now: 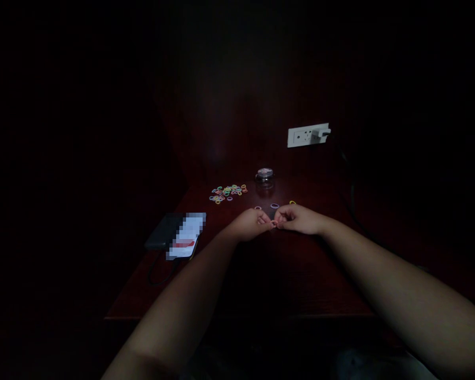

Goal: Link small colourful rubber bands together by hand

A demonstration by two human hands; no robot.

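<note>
Between my two hands, over the dark red table [285, 274], is a small pinkish hair tie [274, 222]. My left hand [251, 224] pinches it from the left. From the right, my right hand [298, 219] grips its other side with thumb and fingers. Just beyond the hands lie single hair ties: a pink one [258, 208], a purple one [275, 206] and a yellow one [293, 202]. Farther back on the left is a loose pile of colourful hair ties [227, 192].
A round clear container [265, 175] stands at the back. To the left lie a lit phone [186, 237] and a dark flat object [162, 232] with a cable. A white power socket [307, 135] holds a plug, its dark cord hanging down on the right.
</note>
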